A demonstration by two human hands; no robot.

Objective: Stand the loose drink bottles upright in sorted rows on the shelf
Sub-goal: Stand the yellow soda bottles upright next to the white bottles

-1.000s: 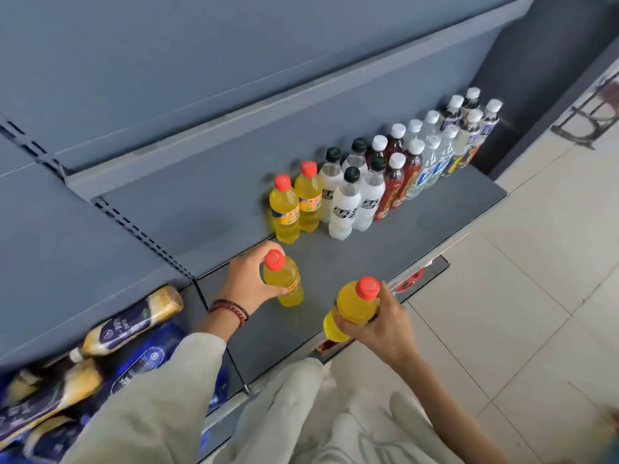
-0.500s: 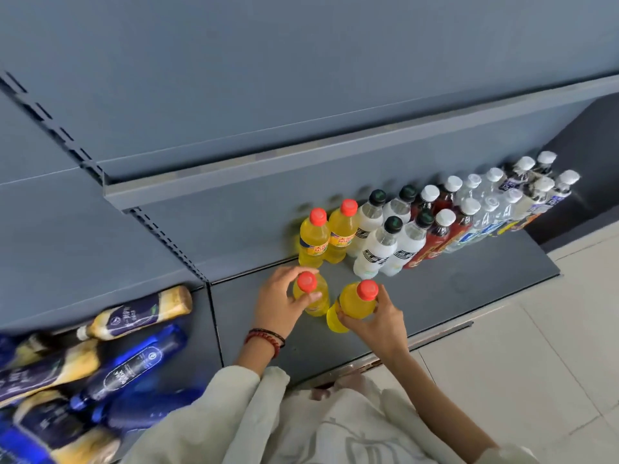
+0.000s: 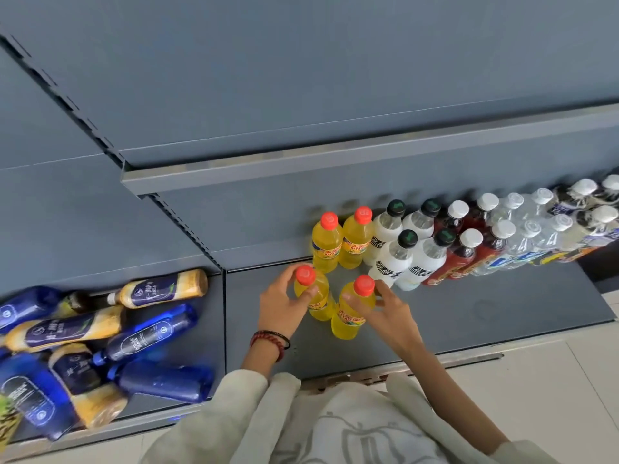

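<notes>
Head view, looking down on the lower shelf point(image 3: 469, 313).

Hands: my left hand point(image 3: 284, 304) has thumb and fingers curled round the shoulder of the left yellow bottle point(image 3: 320, 308), just below its red cap. My right hand point(image 3: 385, 309) pinches the right yellow bottle point(image 3: 350, 318) at the same height, with the thumb across the front and the fingers behind the neck.

Position: both bottles appear to stand upright on the shelf floor, close beside each other and just in front of the back pair of yellow bottles point(image 3: 326, 246). Right of that pair run the white bottles point(image 3: 392, 259), then red and clear ones, two deep.

Handling (judged): these look like full plastic bottles, moderately heavy. The walls should be stiff while sealed, and the label film is smooth and possibly slippery. They are tall and narrow, so a push high up could tip them. I would hold the shoulder under the cap for sliding and grip lower on the body for lifting.

Step in hand (judged): closing the front pair up against the back pair, level with the white front row.

Left to do: loose bottles point(image 3: 150, 336) lie heaped in the left bay.
</notes>
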